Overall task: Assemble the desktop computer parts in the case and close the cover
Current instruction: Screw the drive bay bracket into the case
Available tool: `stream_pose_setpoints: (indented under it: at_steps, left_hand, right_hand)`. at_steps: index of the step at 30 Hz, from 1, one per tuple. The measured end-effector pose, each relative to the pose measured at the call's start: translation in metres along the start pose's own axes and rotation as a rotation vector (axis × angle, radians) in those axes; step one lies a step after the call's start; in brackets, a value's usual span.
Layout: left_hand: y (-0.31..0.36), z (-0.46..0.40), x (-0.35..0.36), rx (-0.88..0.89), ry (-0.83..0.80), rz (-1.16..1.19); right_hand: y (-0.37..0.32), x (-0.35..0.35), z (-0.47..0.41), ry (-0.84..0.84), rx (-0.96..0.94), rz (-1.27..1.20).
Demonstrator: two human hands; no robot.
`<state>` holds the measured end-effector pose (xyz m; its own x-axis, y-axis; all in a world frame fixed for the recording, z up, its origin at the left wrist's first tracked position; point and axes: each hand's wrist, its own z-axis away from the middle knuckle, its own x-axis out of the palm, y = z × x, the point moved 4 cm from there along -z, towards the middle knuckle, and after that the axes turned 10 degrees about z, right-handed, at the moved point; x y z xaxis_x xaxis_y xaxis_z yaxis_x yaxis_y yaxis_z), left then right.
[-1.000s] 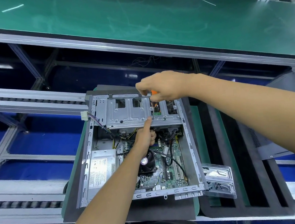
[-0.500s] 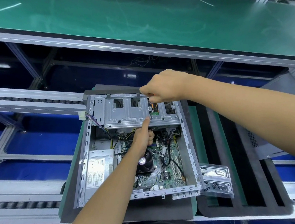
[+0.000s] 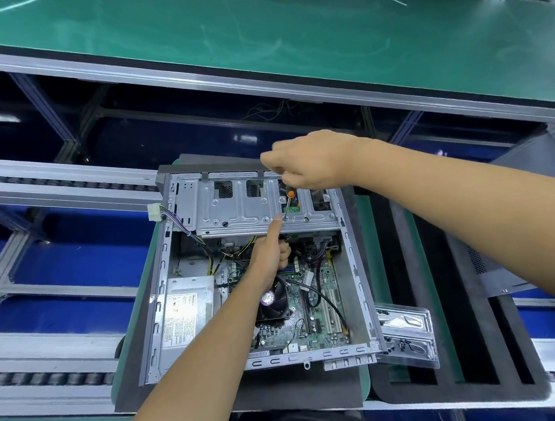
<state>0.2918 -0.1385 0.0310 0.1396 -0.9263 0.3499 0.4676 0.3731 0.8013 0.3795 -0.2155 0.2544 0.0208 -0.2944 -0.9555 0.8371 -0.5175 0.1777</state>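
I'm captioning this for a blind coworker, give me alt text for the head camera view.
A person's right hand holds a small screwdriver tip-down on the metal drive cage of an open computer case, while the left hand points an index finger beside the tip. Motherboard, CPU fan and power supply show inside.

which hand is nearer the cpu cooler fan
Left. The left hand is just above the round black cooler fan, its forearm crossing it; the right hand grips a screwdriver farther up.
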Motion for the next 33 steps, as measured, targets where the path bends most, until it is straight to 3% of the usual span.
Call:
stream_pose_setpoints:
  at_steps: [4, 10, 16, 21, 26, 30, 33]
  left_hand:
    - [0.0, -0.001, 0.0, 0.004, -0.012, 0.01]
    - [-0.001, 0.0, -0.001, -0.017, -0.021, 0.001]
    - [-0.004, -0.006, -0.001, -0.024, 0.003, -0.009]
    - [-0.002, -0.004, 0.0, 0.005, -0.005, -0.019]
    - [-0.001, -0.001, 0.001, -0.01, -0.003, -0.028]
    - [0.001, -0.001, 0.0, 0.006, 0.003, -0.007]
    - [0.0, 0.0, 0.0, 0.011, 0.003, -0.005]
  right_hand:
    - [-0.006, -0.001, 0.004, -0.044, -0.061, -0.278]
    - [-0.001, 0.0, 0.0, 0.045, 0.074, 0.02]
    - [-0.008, 0.002, 0.007, -0.079, -0.028, -0.371]
    - [-0.001, -0.003, 0.004, 0.057, 0.014, -0.196]
    - [0.004, -0.002, -0.001, 0.014, 0.108, 0.051]
    - [-0.002, -0.006, 0.0, -0.078, 0.012, -0.155]
    - [-0.008, -0.007, -0.002, -0.102, -0.059, -0.127]
